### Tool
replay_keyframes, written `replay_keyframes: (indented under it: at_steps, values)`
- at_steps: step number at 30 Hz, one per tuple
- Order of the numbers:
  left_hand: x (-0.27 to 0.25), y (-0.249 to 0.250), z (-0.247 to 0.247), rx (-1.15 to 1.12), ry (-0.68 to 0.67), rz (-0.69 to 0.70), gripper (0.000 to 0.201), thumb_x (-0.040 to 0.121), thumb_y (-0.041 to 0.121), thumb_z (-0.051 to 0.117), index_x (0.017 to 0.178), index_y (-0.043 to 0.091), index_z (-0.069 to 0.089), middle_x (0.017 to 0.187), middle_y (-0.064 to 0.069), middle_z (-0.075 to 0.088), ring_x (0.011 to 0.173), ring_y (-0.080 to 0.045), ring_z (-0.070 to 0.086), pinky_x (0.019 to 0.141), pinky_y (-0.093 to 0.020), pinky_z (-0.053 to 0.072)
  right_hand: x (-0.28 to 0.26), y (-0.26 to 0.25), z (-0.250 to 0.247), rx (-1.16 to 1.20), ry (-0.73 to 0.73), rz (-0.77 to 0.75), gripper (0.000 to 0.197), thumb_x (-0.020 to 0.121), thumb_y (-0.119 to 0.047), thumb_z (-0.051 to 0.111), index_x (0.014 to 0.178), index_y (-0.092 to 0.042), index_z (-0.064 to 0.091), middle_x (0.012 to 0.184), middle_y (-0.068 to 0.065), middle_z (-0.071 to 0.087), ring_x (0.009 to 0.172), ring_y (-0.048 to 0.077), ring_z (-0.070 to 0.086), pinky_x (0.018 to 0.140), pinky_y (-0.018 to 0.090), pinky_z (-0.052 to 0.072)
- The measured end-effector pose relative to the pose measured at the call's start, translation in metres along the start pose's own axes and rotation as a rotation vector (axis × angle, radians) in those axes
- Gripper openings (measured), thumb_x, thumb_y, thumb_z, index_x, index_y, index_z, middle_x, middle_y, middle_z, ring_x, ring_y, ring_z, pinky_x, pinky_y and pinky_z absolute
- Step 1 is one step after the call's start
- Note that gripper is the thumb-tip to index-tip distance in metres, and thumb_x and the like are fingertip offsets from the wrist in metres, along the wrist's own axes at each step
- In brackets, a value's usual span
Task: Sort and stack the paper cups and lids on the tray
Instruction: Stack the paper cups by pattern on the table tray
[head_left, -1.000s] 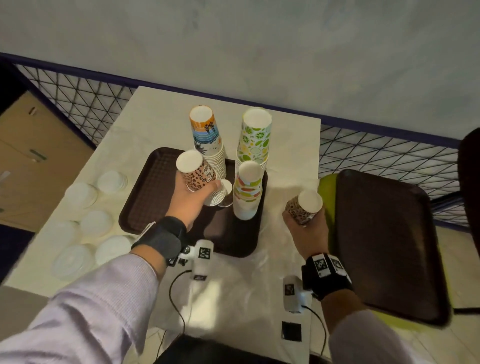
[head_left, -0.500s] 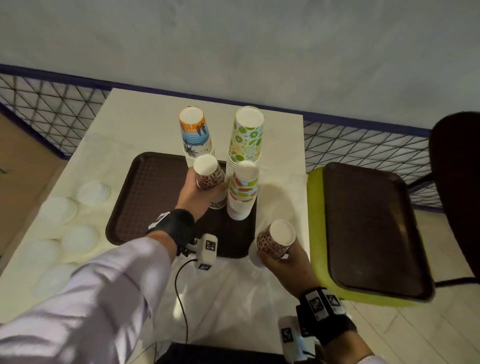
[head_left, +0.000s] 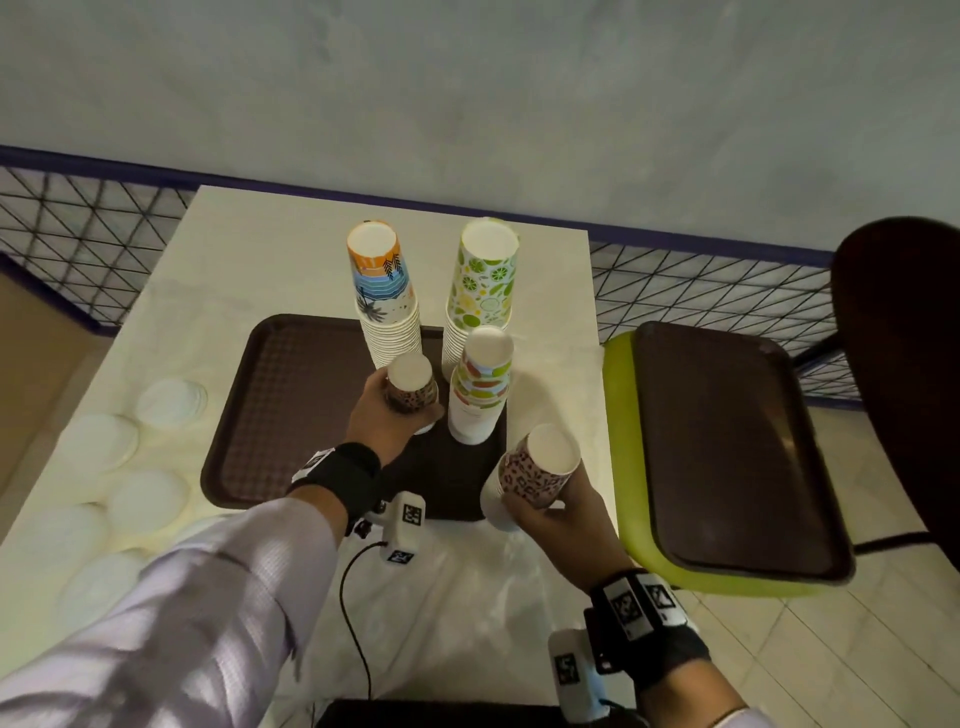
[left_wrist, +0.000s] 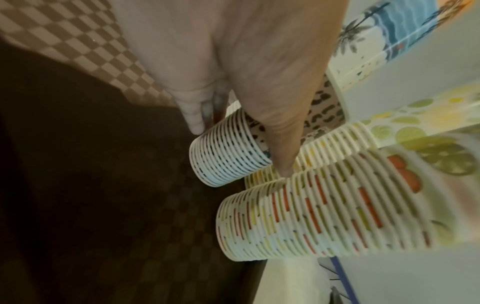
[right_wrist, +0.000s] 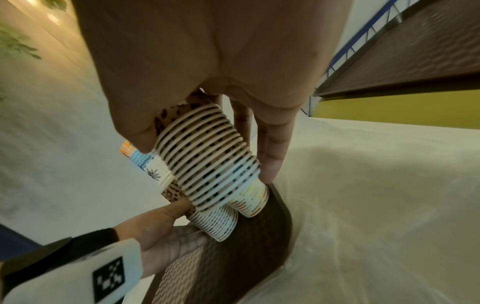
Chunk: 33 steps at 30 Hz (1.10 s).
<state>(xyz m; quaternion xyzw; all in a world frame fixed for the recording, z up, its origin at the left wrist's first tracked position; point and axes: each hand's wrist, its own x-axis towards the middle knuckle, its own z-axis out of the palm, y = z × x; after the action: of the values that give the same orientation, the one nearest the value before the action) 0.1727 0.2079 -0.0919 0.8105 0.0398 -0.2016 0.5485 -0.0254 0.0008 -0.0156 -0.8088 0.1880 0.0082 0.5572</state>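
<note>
Two leopard-print stacks are in play: our left hand (head_left: 387, 415) curls round one leopard stack (head_left: 412, 391) on the brown tray (head_left: 291, 410), just beside the striped stack (head_left: 480, 387), while our right hand (head_left: 553, 514) grips the other leopard stack (head_left: 537, 470), tilted above the tray's near right corner. We judge the merge goes best if we square the held stack upright over the tray stack, seat it gently, and steady the base. We can read no brand or writing on the cups.
</note>
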Motion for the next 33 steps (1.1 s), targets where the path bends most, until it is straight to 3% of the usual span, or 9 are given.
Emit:
replay_keyframes:
  at_steps: [3,8,10,12,15,19,24,28,33]
  values:
    - [-0.007,-0.001,-0.008,0.013,0.024,-0.004,0.104,0.058,0.045,0.100,0.145,0.023,0.048,0.137,0.009,0.062,0.124,-0.011,0.061,0.106,-0.042,0.052,0.003,-0.017,0.001,0.026,-0.021,-0.011,0.061,0.081,-0.029,0.082,0.127,-0.039,0.044,0.117,-0.021,0.064,0.107,-0.008,0.061,0.076,0.014,0.054]
    - [-0.058,0.022,-0.029,-0.090,0.250,0.091,0.062,0.085,0.012,0.082,0.134,0.025,0.047,0.133,-0.012,0.051,0.110,-0.022,0.057,0.096,-0.038,0.052,0.002,-0.052,0.004,0.076,-0.046,-0.081,0.058,0.079,-0.041,0.080,0.126,-0.039,0.046,0.113,-0.023,0.067,0.106,-0.003,0.064,0.078,0.022,0.057]
    - [-0.080,0.039,-0.040,-0.192,0.170,0.151,0.045,0.091,0.007,0.073,0.119,0.033,0.049,0.123,-0.012,0.059,0.099,-0.021,0.062,0.085,-0.039,0.054,0.003,-0.069,0.009,0.080,-0.063,-0.124,0.059,0.076,-0.051,0.077,0.126,-0.039,0.047,0.113,-0.024,0.067,0.105,0.000,0.065,0.079,0.025,0.058]
    - [-0.103,0.060,-0.050,-0.185,-0.062,0.189,0.036,0.093,0.018,0.070,0.119,0.037,0.052,0.116,-0.004,0.066,0.100,-0.020,0.067,0.083,-0.040,0.057,0.005,-0.085,0.016,0.048,-0.080,-0.171,0.058,0.077,-0.051,0.077,0.126,-0.043,0.047,0.113,-0.026,0.066,0.104,0.000,0.065,0.079,0.023,0.057]
    - [-0.128,0.078,-0.061,-0.123,-0.348,0.208,0.053,0.084,0.047,0.069,0.133,0.038,0.054,0.125,0.003,0.067,0.111,-0.020,0.069,0.090,-0.042,0.061,0.010,-0.101,0.029,0.010,-0.089,-0.248,0.060,0.081,-0.043,0.080,0.131,-0.037,0.048,0.117,-0.021,0.066,0.104,-0.002,0.064,0.077,0.018,0.055]
    - [-0.133,0.087,-0.071,-0.183,-0.407,0.164,0.062,0.084,0.047,0.076,0.141,0.036,0.053,0.134,0.003,0.066,0.118,-0.026,0.069,0.097,-0.053,0.059,0.018,-0.108,0.042,-0.034,-0.121,-0.299,0.063,0.081,-0.044,0.080,0.135,-0.030,0.052,0.120,-0.017,0.065,0.109,-0.002,0.062,0.083,0.017,0.052]
    - [-0.134,0.090,-0.075,-0.083,-0.327,0.208,0.065,0.079,0.026,0.087,0.136,0.033,0.057,0.125,0.014,0.072,0.117,-0.008,0.069,0.099,-0.032,0.058,0.027,-0.102,0.051,-0.165,-0.174,-0.379,0.079,0.074,-0.047,0.080,0.143,-0.029,0.047,0.129,-0.007,0.060,0.114,0.007,0.060,0.091,0.035,0.056]
    - [-0.123,0.084,-0.078,-0.021,-0.232,0.247,0.069,0.076,0.025,0.092,0.137,0.024,0.059,0.125,0.010,0.073,0.117,-0.006,0.068,0.105,-0.038,0.056,0.027,-0.096,0.047,-0.140,-0.183,-0.387,0.071,0.078,-0.040,0.082,0.140,-0.025,0.050,0.126,-0.008,0.060,0.108,0.006,0.062,0.084,0.026,0.058]
    - [-0.099,0.091,-0.078,-0.100,-0.085,0.341,0.077,0.078,0.030,0.091,0.144,0.028,0.052,0.137,0.007,0.066,0.129,-0.012,0.062,0.109,-0.046,0.052,0.034,-0.089,0.026,-0.121,0.093,-0.368,0.040,0.083,-0.023,0.075,0.120,-0.020,0.060,0.113,-0.005,0.056,0.090,0.010,0.064,0.069,0.028,0.057]
